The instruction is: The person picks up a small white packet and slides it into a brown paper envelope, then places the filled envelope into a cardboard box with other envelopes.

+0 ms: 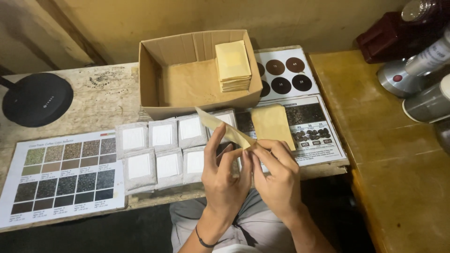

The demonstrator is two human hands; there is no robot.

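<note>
My left hand [226, 175] and my right hand [277, 174] meet above the table's front edge. Together they pinch a tan paper pouch [224, 126] that is seen nearly edge-on, slanting up to the left. Another tan pouch [272, 123] lies flat just behind my right hand. Below the held pouch, several small white filter sachets [161, 150] lie in two rows. Behind them stands an open cardboard box [152, 77] with a stack of tan pouches [233, 65] in its right corner.
A chart of coloured swatches [63, 175] lies at the left front. A chart with dark circles [287, 75] lies right of the box. A round black disc [36, 98] sits at far left. Metal canisters [417, 79] stand on the wooden counter [403, 178] at right.
</note>
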